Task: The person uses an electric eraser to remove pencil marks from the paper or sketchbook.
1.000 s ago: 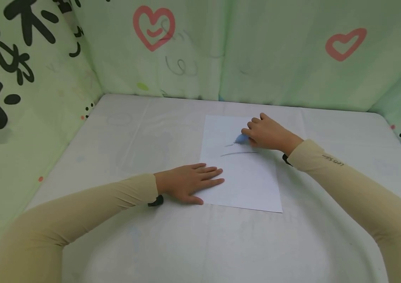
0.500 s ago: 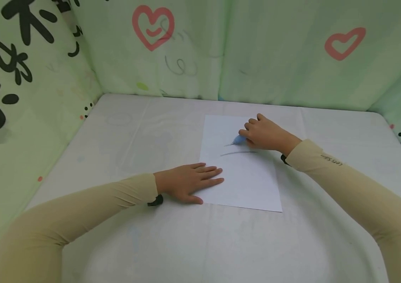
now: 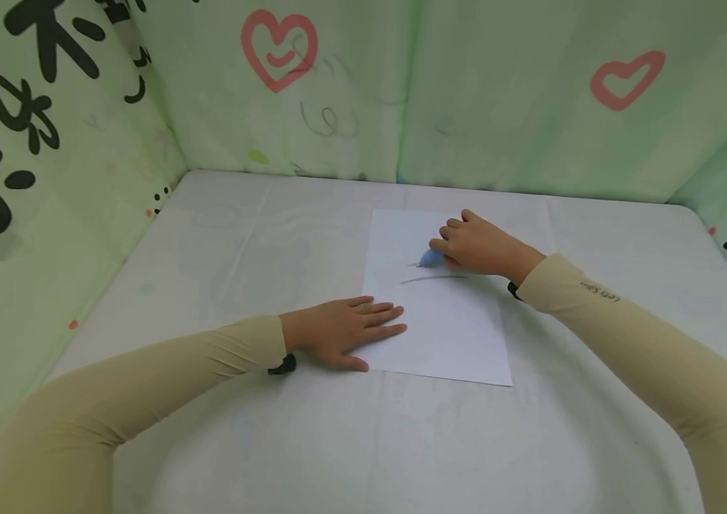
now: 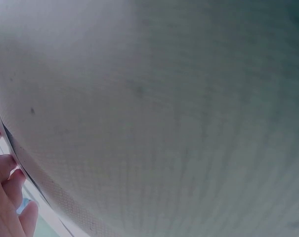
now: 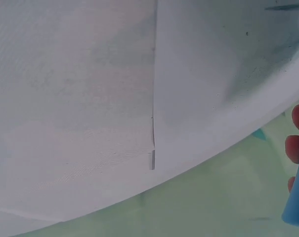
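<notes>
A white sheet of paper (image 3: 446, 335) lies on the white-covered table in the head view. My left hand (image 3: 340, 332) rests across its lower left edge with straight, spread fingers. Over the sheet's upper right part, my right hand (image 3: 481, 245) grips a thick blue pen (image 3: 430, 258) whose tapered tip points left, right at a short thin mark on the paper. Just below the pen runs a longer, slightly curved dark line (image 3: 434, 278). The right wrist view shows the rounded blue back end of the pen (image 5: 298, 202) with fingertips (image 5: 294, 148) curled against it.
The white table (image 3: 260, 442) spreads around the sheet, bordered at the back and sides by green curtains (image 3: 498, 100) with red hearts and black characters. Beige sleeves (image 3: 190, 360) cover both arms. Table cover fills most of the left wrist view.
My right hand has moved slightly left and down, bringing the pen tip left along the short mark. The left hand has stayed in place on the paper.
</notes>
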Action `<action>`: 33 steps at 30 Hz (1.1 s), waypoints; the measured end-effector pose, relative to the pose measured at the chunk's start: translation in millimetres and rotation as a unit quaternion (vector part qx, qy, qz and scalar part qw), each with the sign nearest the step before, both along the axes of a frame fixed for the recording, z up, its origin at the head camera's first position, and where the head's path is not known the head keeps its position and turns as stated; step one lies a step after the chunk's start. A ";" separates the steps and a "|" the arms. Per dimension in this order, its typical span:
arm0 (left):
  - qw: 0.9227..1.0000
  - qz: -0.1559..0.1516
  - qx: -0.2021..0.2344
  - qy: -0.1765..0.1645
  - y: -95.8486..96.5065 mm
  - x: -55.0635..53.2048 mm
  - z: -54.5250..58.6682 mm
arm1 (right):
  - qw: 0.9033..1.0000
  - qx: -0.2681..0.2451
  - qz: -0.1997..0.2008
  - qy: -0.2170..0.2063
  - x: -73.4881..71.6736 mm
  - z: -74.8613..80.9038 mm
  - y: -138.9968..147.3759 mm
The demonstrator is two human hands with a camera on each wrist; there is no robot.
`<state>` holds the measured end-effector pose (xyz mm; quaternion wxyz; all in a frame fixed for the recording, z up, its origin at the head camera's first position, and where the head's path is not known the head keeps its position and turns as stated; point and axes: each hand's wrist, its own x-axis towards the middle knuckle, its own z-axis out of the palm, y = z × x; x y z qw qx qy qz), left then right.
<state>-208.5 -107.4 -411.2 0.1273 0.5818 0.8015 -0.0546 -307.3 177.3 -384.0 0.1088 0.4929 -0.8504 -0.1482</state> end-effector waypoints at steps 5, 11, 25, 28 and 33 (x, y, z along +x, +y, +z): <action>1.000 0.003 0.001 -0.004 0.3 1.3 0.8 | 1.000 -0.004 -0.005 0.005 0.2 0.1 -0.5; 1.000 0.002 0.005 -0.006 -0.2 1.8 1.4 | 1.000 0.002 -0.004 0.001 2.1 2.0 -3.1; 1.000 0.004 0.003 -0.004 -0.1 1.5 1.5 | 1.000 -0.006 0.015 0.003 -0.8 0.1 -1.7; 1.000 0.004 0.004 -0.006 -0.4 1.5 1.8 | 1.000 -0.011 0.011 0.002 -0.9 0.1 -1.6; 1.000 0.005 0.004 -0.010 -0.9 0.0 0.1 | 1.000 -0.010 0.006 -0.003 -0.4 0.9 -1.8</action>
